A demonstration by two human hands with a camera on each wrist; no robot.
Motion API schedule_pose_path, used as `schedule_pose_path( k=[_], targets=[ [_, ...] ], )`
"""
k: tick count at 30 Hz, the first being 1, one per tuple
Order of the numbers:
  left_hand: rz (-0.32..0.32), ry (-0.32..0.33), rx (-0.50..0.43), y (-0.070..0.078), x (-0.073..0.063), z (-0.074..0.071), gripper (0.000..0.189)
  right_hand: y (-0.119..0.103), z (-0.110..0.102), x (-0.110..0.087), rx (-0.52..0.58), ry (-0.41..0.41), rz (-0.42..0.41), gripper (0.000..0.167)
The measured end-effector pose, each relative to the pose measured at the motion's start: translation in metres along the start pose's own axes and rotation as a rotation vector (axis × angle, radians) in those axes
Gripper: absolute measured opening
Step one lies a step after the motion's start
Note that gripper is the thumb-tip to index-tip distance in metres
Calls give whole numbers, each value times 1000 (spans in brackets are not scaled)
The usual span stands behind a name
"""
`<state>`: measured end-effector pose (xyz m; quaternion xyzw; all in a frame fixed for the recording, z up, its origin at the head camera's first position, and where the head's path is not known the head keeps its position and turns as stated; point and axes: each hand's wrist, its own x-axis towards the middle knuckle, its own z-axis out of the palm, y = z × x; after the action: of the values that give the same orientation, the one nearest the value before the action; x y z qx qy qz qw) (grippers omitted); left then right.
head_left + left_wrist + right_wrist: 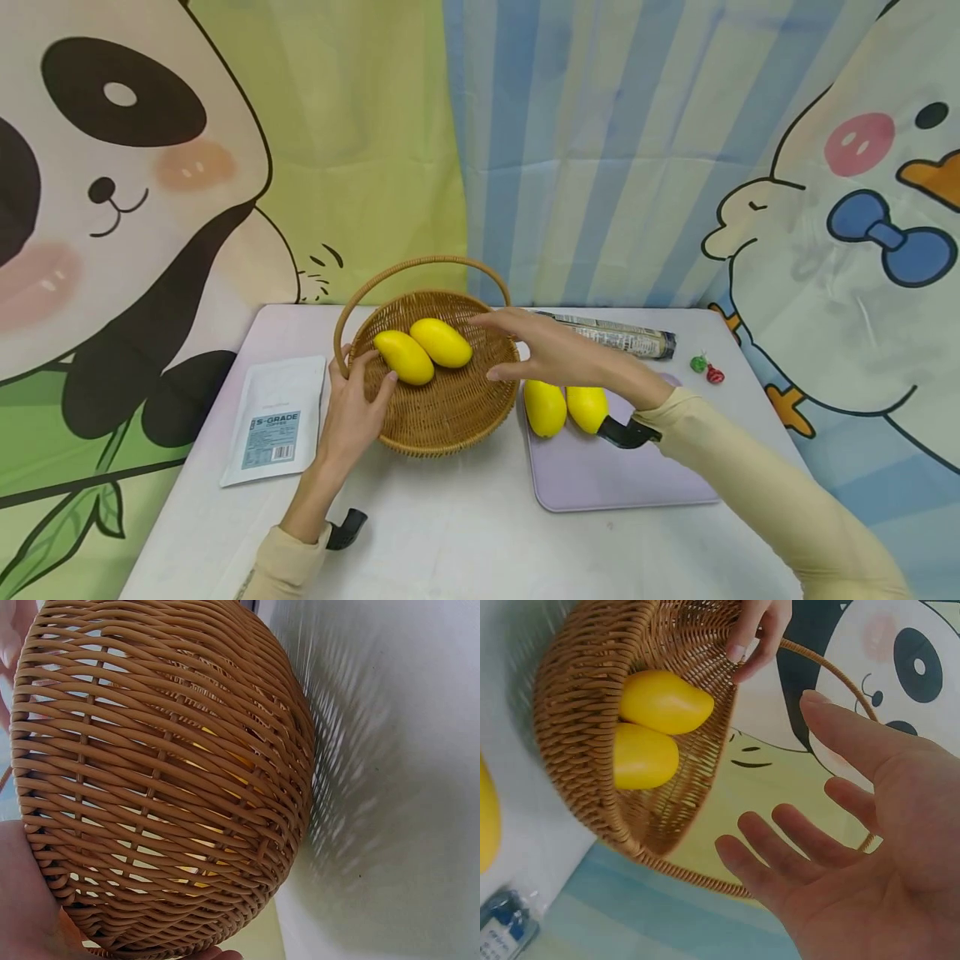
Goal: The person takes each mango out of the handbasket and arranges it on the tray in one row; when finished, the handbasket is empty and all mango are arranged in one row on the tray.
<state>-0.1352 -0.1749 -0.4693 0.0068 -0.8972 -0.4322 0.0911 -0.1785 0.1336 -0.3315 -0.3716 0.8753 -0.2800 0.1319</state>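
Note:
A round wicker basket (pixel 450 417) with an arched handle stands on the table. Inside it lie two yellow mangoes, one (pixel 405 358) at the left and another (pixel 442 342) just behind. My left hand (pixel 351 417) grips the basket's left rim, its fingertips reaching over the edge. Over the right rim hovers my right hand (pixel 551 348), its fingers spread and nothing between them, as the palm (pixel 885 877) in the right wrist view also shows. Below that arm, two more mangoes (pixel 545 408) (pixel 585 405) sit on a lilac board (pixel 600 479), partly covered by the forearm.
A white coffee pouch (pixel 273 417) lies left of the basket. Behind my right arm is a long printed packet (pixel 622 335). A green candy (pixel 698 363) and a red candy (pixel 716 376) lie at the right. Cartoon curtains (pixel 570 150) hang along the table's back edge.

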Motion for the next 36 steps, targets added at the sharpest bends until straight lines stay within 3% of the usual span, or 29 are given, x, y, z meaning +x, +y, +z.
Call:
schedule_pose_path(
  k=[10, 20, 29, 36],
  targets=[
    [-2, 0, -1, 0, -1, 2, 58, 2, 14, 58, -102, -72, -20, 72],
    [0, 9, -4, 0, 0, 0, 56, 9, 24, 101, -170, -143, 15, 69],
    [-6, -1, -7, -3, -1, 0, 56, 18, 36, 128, -190, -228, 101, 71],
    [1, 10, -10, -3, 1, 0, 56, 28, 48, 138, -173, -239, 193, 73]
  ],
)
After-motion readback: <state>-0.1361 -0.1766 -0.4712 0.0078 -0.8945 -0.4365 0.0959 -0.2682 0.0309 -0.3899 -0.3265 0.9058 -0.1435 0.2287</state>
